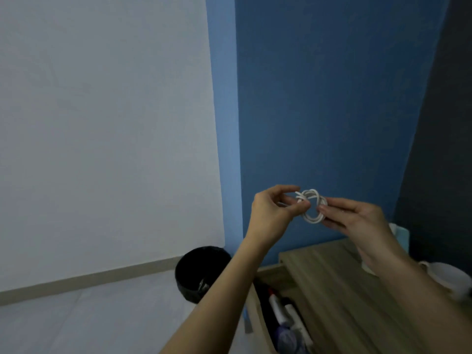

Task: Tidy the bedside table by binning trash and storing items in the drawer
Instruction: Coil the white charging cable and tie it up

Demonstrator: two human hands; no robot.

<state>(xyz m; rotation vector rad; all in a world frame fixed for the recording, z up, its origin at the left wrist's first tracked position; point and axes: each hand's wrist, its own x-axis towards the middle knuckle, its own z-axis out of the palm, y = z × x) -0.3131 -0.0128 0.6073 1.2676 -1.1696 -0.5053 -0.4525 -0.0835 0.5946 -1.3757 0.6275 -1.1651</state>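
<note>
You hold a coiled white cable [312,206] up in the air in front of the blue wall [332,98], above the wooden bedside table [339,290]. Your left hand [274,213] pinches the left side of the coil, thumb and forefinger closed on a loose end. Your right hand [357,221] grips the right side of the coil between thumb and fingertips. Below your left forearm, the drawer [258,315] stands open, with white tubes and a dark item inside; what they are is too blurred to tell. A black bin [194,272] sits on the floor just left of the table. A white mug [449,279] rests at the table's right edge.
</note>
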